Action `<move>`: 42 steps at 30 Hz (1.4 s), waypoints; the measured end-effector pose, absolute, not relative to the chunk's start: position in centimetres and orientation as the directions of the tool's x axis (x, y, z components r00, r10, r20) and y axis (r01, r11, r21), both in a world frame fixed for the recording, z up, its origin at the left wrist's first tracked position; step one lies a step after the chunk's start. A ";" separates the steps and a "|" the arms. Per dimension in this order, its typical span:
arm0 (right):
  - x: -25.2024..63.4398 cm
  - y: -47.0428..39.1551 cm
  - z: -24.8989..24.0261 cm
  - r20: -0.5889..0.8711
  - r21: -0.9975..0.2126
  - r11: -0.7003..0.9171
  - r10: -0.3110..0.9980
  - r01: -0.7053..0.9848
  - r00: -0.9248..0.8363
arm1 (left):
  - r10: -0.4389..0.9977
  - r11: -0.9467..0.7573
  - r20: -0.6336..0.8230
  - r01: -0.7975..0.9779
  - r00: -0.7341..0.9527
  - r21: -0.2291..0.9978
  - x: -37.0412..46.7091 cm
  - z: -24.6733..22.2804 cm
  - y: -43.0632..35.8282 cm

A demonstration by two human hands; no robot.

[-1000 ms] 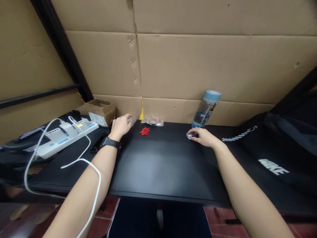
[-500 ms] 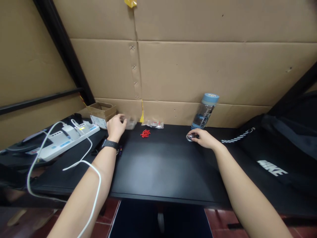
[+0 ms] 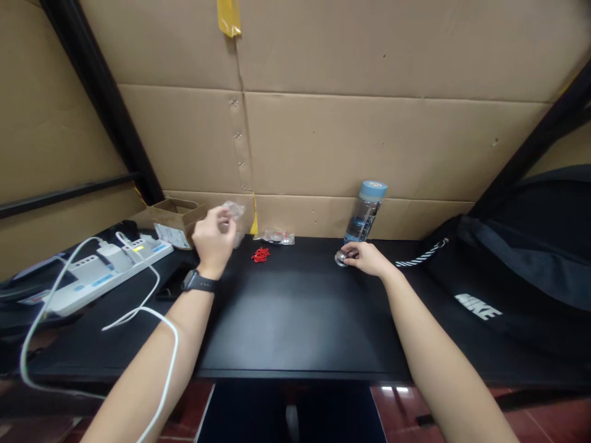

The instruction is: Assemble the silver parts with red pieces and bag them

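My left hand (image 3: 215, 240), with a dark watch (image 3: 199, 282) at its wrist, is raised over the back left of the black table. Its fingers pinch a crumpled clear plastic bag (image 3: 234, 210). On the right, my right hand (image 3: 364, 257) rests low at the table's surface, fingers closed on a small shiny round object (image 3: 340, 258) whose kind I cannot make out. Just behind it stands a clear water bottle (image 3: 362, 215) with a blue lid. Between the hands lie a small heap of red pieces (image 3: 261, 255) and a flat clear packet (image 3: 277, 237).
A cardboard box (image 3: 178, 215) and a white power strip (image 3: 106, 271) with a looping white cable (image 3: 172, 351) occupy the left; the cable crosses my left forearm. A black backpack (image 3: 517, 264) with a striped strap (image 3: 422, 255) sits right. Cardboard panels (image 3: 323, 147) rise behind.
My left hand has lifted, and the clear plastic bag now shows up in its fingers. My right hand stays at the shiny round object. The whole view has shifted slightly.
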State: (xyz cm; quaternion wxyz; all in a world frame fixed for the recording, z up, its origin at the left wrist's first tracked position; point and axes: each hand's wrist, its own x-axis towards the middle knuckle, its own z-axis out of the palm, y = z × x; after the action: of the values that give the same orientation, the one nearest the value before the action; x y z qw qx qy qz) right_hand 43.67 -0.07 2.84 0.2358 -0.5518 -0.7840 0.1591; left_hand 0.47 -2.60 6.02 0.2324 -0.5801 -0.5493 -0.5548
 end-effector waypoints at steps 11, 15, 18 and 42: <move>44.0 -0.3 3.3 0.141 -0.450 0.363 0.931 0.816 -0.336 | 0.392 -0.752 0.656 0.635 0.644 -0.174 12.3 0.5 -3.4; 43.8 -0.7 3.6 0.157 -0.444 0.368 0.930 0.817 -0.333 | 0.462 -0.759 0.672 0.650 0.579 -0.039 12.0 0.5 -3.5; 43.7 -0.8 3.6 0.173 -0.459 0.379 0.925 0.804 -0.338 | 0.530 -0.752 0.662 0.655 0.530 0.077 11.9 0.6 -3.6; 38.3 -1.9 3.5 0.413 -0.517 0.624 0.782 0.587 -0.467 | 0.738 -0.675 0.554 0.431 0.386 0.599 12.2 0.3 -3.8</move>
State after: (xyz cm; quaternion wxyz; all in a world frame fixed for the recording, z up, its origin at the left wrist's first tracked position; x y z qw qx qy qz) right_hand 38.29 -1.93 3.52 0.3188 -0.4060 -0.8427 0.1529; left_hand 12.21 -3.76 0.29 -0.1819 -0.8122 -0.3599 -0.4215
